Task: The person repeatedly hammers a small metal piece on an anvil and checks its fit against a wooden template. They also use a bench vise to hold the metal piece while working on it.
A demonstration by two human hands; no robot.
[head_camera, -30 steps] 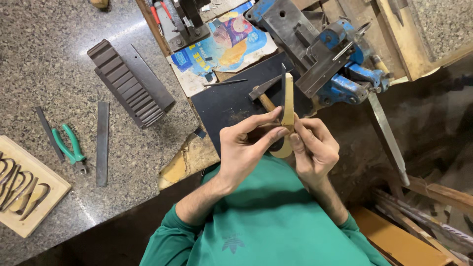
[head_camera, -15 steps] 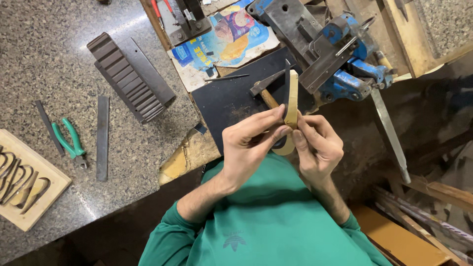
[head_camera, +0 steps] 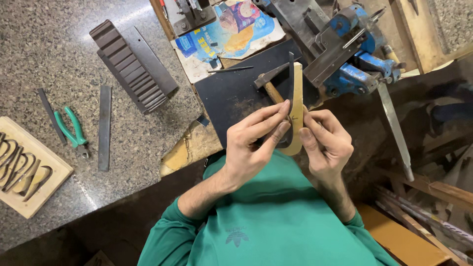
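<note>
Raised slightly and drawn nearer since before, curved pale wooden handle piece (head_camera: 297, 106) with dark thin blade (head_camera: 291, 81) at centre frame, pinched closed by left hand (head_camera: 253, 143) and right hand (head_camera: 326, 143); seemingly mid-fitting, needing careful alignment next.

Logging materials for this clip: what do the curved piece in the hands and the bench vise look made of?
Curved piece: apparently pale, unfinished wood, tan and matte, with a thin dark strip, possibly metal, along its edge. Bench vise: seemingly cast metal, painted blue, with bare grey jaws.
</note>
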